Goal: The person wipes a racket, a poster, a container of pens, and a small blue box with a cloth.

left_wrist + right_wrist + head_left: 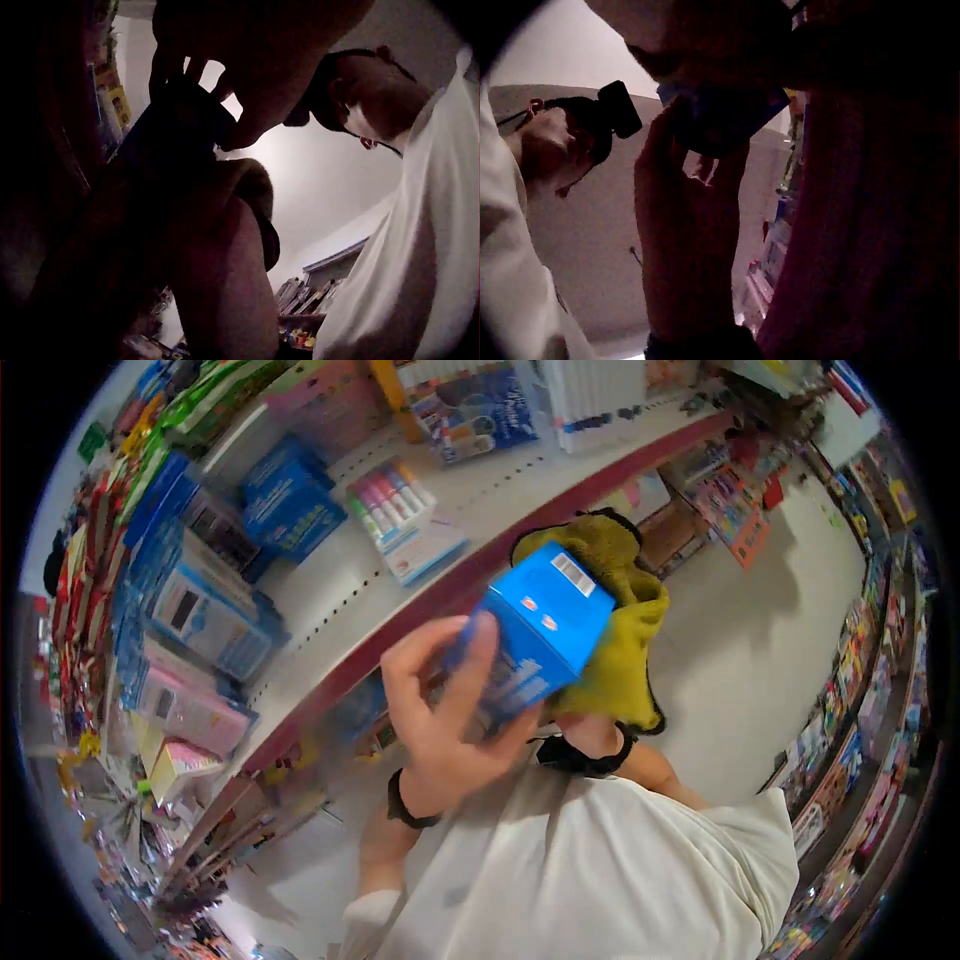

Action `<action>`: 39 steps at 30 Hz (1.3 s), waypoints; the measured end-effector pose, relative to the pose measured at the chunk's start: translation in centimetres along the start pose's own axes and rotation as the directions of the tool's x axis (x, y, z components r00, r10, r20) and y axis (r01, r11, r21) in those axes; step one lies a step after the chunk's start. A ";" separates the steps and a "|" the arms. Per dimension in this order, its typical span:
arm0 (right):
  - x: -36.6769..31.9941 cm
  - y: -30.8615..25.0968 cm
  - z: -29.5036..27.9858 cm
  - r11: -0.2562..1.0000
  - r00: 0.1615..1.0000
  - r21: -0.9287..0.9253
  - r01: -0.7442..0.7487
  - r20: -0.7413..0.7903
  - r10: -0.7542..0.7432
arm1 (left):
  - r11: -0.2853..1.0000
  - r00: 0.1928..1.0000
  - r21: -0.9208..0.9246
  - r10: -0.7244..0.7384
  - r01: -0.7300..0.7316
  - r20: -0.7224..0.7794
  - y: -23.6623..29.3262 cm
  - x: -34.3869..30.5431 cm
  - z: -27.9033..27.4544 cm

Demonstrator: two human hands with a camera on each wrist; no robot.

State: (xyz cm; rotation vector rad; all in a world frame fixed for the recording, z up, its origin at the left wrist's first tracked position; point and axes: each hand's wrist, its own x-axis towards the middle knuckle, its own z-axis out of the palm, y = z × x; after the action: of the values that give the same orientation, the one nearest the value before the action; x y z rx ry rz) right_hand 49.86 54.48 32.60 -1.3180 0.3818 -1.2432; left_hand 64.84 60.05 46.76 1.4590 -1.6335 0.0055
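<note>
A blue cardboard box (545,610) with a white barcode label on its end is tilted up in front of the shelf. My left hand (445,705) grips it from the left side, fingers and thumb spread around its lower edges. Behind the box, against its right side, is a yellow-green cloth (635,675) with dark edging. The cloth drapes over my right hand (590,735), so only the part near the wrist shows and its fingers are hidden. Seen from the right wrist, the box (720,120) is dark and gripped by the left hand's fingers.
A white perforated shelf (340,595) with a dark red front edge runs across the left. On it are blue boxes (290,500), a pack of coloured markers (400,515) and a pink box (190,705). Shelves of goods (850,760) line the right side beyond the pale floor (720,650).
</note>
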 end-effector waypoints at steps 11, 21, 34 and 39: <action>0.9 -1.1 -4.1 0.997 0.998 -0.076 0.019 -0.053 -0.023 | 0.909 0.997 -0.415 -0.068 0.051 -0.026 -0.6 2.7 4.1; 2.7 -3.0 -9.2 0.994 0.993 -0.005 -0.109 -0.051 0.108 | 0.473 0.892 -0.802 -0.425 0.366 0.156 -0.1 4.3 13.4; 4.1 -6.0 -14.0 0.946 0.957 0.144 -0.291 0.058 0.285 | 0.517 0.955 -0.805 -0.094 0.290 0.283 -0.2 5.7 15.1; 4.2 -6.8 -13.2 0.916 0.932 0.176 -0.360 0.111 0.345 | 0.504 0.929 -0.796 -0.036 0.335 0.368 -0.7 5.4 13.4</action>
State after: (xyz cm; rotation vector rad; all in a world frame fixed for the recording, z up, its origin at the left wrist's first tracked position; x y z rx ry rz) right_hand 37.58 45.81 36.21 -1.0704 0.4112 -0.8979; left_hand 57.90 48.32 41.88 0.8312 -1.3410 -1.0792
